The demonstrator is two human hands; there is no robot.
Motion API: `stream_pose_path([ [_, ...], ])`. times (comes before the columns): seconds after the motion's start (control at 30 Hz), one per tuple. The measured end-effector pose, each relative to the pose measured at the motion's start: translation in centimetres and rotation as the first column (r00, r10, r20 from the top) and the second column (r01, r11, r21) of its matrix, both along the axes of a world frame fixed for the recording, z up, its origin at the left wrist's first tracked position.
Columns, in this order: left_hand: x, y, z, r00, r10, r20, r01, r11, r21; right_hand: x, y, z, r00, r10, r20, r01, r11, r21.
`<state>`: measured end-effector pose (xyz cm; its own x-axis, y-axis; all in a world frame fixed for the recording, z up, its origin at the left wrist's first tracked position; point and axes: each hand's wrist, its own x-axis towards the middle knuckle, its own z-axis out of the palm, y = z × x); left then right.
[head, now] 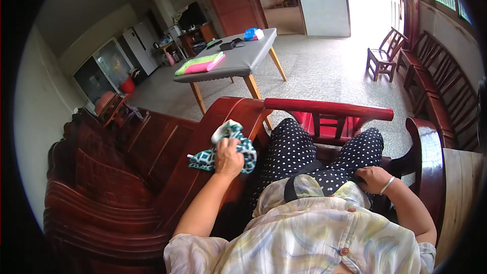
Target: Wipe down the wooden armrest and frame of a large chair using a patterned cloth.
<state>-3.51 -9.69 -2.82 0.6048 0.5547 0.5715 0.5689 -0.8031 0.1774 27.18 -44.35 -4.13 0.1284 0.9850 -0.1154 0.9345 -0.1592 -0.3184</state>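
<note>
My left hand (229,160) grips a bunched green and white patterned cloth (207,159), its fingers curled into the fabric. The cloth lies on the broad, dark red wooden armrest (224,111) to the left of my legs. My right hand (371,179), with a pale bangle at the wrist, rests on my right upper thigh over the black polka-dot trousers (291,144). Its fingers bend down against the fabric and their tips are hidden, so I cannot tell whether they pinch anything.
A red wooden chair (329,109) stands just beyond my knees. Further off, a grey-covered table (243,59) bears a folded green and pink textile (199,64), a black box (227,45) and a blue tissue pack (253,34). A curved armrest (428,160) rises at my right.
</note>
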Motion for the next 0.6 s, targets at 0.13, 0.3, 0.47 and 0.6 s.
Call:
stream_pose_path([
  [0.13, -3.1, 2.8, 0.8, 0.943, 0.298, 0.147, -0.268, 0.944, -0.194, 0.2, 0.1, -0.1, 1.0, 0.0, 0.006, 0.001, 1.0, -0.015],
  [0.3, -4.2, 6.5, 0.7, 0.844, 0.53, -0.087, -0.534, 0.811, -0.238, 0.4, 0.0, -0.7, 1.0, 0.014, -0.017, -0.014, 1.0, 0.007],
  [0.47, -0.2, 9.8, 0.9, 0.855, 0.496, -0.152, -0.517, 0.795, -0.317, 0.0, 0.4, -0.2, 1.0, -0.002, 0.019, 0.003, 1.0, -0.031],
  [0.6, 5.8, 9.6, 2.4, 0.918, 0.376, -0.129, -0.396, 0.842, -0.367, -0.1, 0.4, -0.1, 1.0, -0.012, 0.005, 0.012, 1.0, -0.015],
])
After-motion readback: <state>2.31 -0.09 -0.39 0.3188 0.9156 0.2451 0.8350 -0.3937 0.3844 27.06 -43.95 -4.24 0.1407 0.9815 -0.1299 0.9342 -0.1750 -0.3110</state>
